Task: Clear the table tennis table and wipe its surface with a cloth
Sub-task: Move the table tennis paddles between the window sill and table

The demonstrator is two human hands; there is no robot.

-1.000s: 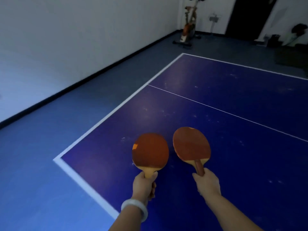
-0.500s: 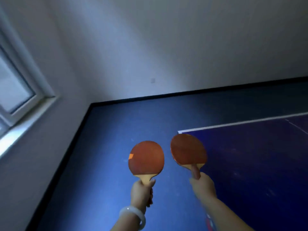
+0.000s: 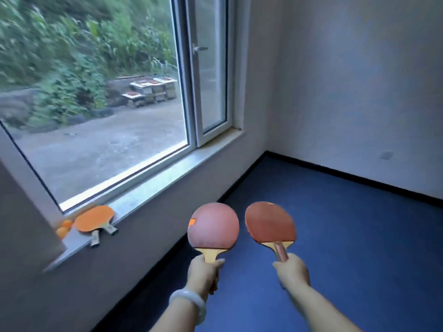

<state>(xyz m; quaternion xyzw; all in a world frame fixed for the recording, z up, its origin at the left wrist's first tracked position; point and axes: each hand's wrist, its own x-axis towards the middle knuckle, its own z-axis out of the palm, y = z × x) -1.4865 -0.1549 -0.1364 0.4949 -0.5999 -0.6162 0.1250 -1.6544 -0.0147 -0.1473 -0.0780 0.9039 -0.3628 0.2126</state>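
Note:
My left hand (image 3: 203,274) grips the handle of a red table tennis paddle (image 3: 213,226), held upright in front of me. Beside it, my right hand (image 3: 293,271) holds a second red paddle (image 3: 269,224) by its handle. Both blades face me, close together but apart, above the blue floor. On the windowsill (image 3: 153,178) at the left lie two more paddles (image 3: 94,219), stacked, with two orange balls (image 3: 64,228) next to them. The table tennis table is out of view.
A large window (image 3: 96,92) with a white frame fills the upper left, its narrow sash (image 3: 211,68) near the corner. White walls meet at the corner ahead. Blue floor (image 3: 335,236) with a black skirting strip stretches to the right.
The view has swung left from the table to the window wall. Both hands still hold their paddles in the same pose; the table has left the view and the windowsill has come in.

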